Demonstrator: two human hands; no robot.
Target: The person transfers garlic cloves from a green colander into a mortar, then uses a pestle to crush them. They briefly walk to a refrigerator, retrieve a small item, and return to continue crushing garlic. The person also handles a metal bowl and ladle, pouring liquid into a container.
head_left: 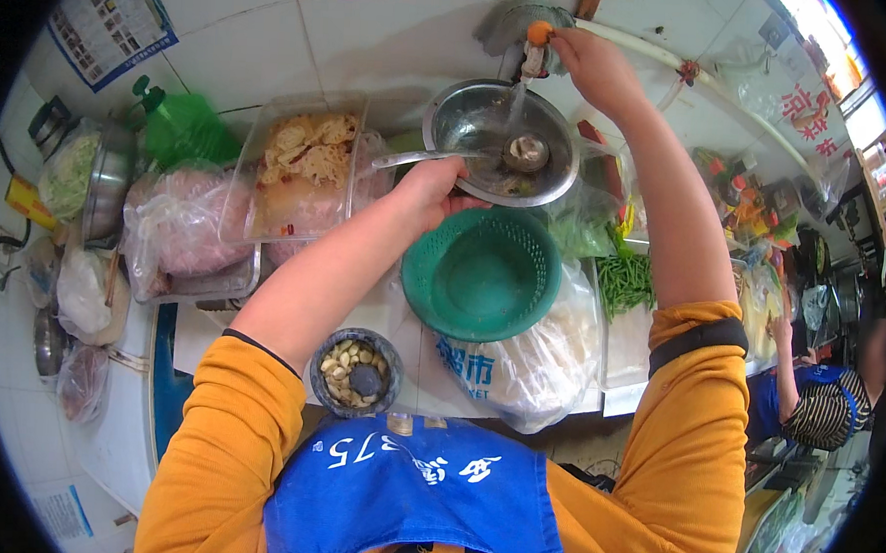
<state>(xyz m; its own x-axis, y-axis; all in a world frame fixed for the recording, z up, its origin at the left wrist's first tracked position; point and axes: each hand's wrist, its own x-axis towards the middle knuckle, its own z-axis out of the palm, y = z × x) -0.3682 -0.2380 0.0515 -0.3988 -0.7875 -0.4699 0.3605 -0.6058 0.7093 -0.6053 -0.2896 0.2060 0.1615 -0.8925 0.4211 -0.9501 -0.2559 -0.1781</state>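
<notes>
My left hand (pixel 432 191) grips the near left rim of a steel bowl (pixel 563 178). Across that hand lies the handle of a metal ladle (pixel 409 159), whose round cup rests inside the bowl; whether the fingers also pinch the handle I cannot tell. At the wall, the fingers of my right hand (pixel 584 62) are closed on the orange knob of a tap (pixel 539 33). Water runs from the spout into the bowl. Just below the bowl sits a green plastic colander (pixel 483 279).
A stone mortar (pixel 354 404) holds peeled garlic cloves and a pestle. Plastic tubs (pixel 300 224), bagged meat (pixel 190 228) and a green jug (pixel 181 123) stand left. Right are a white plastic bag (pixel 549 357) and green beans (pixel 626 284). Another person (pixel 827 402) works far right.
</notes>
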